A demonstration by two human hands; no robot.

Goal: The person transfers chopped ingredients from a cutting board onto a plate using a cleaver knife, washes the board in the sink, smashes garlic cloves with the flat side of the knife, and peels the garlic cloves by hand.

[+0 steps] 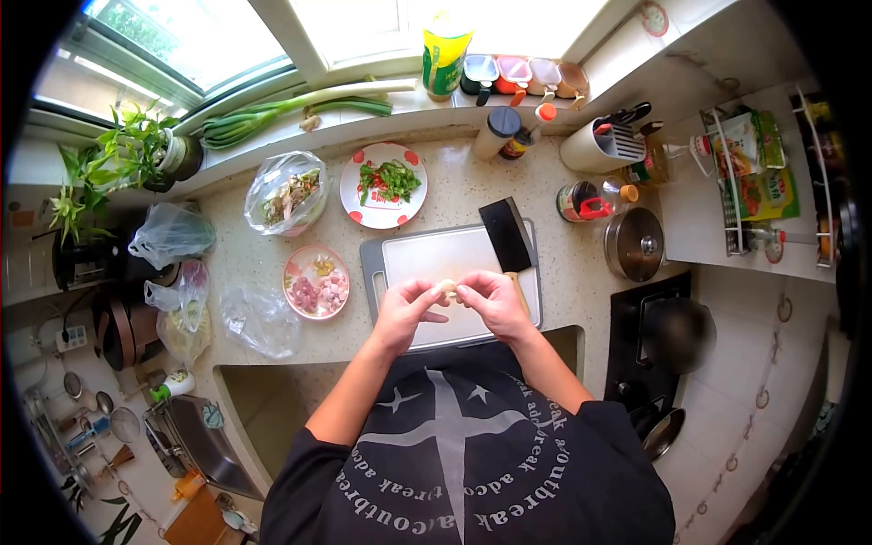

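Note:
Between the fingertips of both hands is a small pale garlic clove (446,286), partly covered by the fingers. My left hand (408,312) pinches it from the left with thumb and forefinger. From the other side, my right hand (495,304) closes its fingertips on the same clove. Both hands are over the white cutting board (427,250) with a grey rim. A cleaver (506,236) with a dark blade lies on the board's right side, its wooden handle partly hidden by my right hand.
Left of the board are a plate of chopped greens and red peppers (411,214), a plate of cut meat (318,307), and a bag of food (313,202). Sauce bottles (579,202), a knife block (586,150) and a lidded pan (634,243) stand right. A stove (629,331) lies beyond.

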